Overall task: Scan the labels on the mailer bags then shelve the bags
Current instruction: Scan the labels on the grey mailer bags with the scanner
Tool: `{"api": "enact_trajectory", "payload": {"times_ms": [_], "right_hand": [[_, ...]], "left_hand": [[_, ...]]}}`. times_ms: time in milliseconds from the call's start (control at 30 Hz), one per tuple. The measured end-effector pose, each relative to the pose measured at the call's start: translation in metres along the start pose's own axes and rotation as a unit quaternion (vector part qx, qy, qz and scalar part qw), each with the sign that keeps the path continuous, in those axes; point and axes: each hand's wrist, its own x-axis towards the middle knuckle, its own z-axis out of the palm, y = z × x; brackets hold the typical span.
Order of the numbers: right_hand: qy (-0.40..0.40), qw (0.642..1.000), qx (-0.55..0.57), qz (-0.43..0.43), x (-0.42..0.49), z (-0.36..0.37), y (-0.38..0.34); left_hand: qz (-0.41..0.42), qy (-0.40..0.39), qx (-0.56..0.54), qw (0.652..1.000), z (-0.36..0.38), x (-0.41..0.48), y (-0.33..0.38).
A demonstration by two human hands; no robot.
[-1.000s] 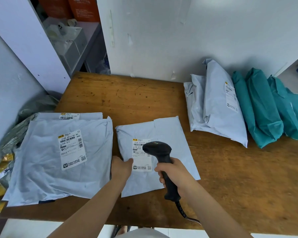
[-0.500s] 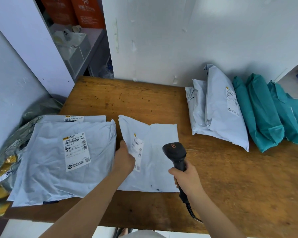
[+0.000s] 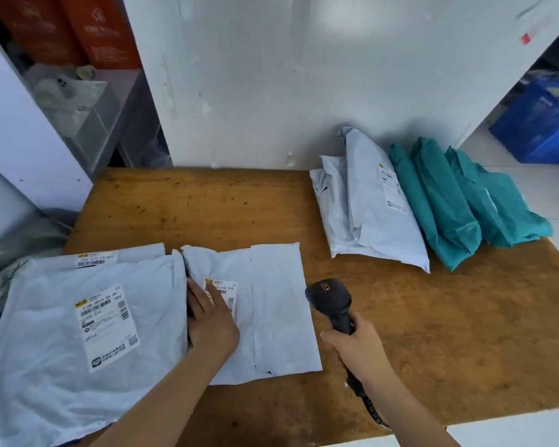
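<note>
Your left hand (image 3: 212,321) lies flat on the mailer bag (image 3: 271,304) nearest you on the tabletop (image 3: 207,204). Its fingers (image 3: 215,295) are straight and grasp nothing; they press down on the bag's left part and cover the left side of its label (image 3: 230,291). Your right hand (image 3: 359,350) is wrapped round the handle of the scanner (image 3: 331,301), which sits just right of that bag, past its right edge, with its head not over the bag.

The bag lies flat with the label up and looks close to square, so its long axis matters little. What counts is that the label sits in the bag's left half, to the left of the scanner head and under your left hand. In my judgement the scan needs the scanner swung left over the bag and your left fingers slid off the barcode.

A stack of pale bags (image 3: 62,333) touches the bag's left edge. Well to the bag's right and farther back, white bags (image 3: 378,208) and teal bags (image 3: 449,201) lean together.
</note>
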Motion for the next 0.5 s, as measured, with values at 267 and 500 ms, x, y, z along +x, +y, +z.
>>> {"api": "enact_trajectory", "payload": {"times_ms": [267,500], "right_hand": [[0.055,0.993,0.099,0.008,0.009,-0.074,-0.005],[0.062,0.984,0.161,0.035,0.028,-0.155,0.012]], "left_hand": [[0.211,0.134,-0.250,0.935,-0.083,0.015,0.145],[0.135,-0.041,-0.426,0.894,-0.103,0.041,0.258]]}}
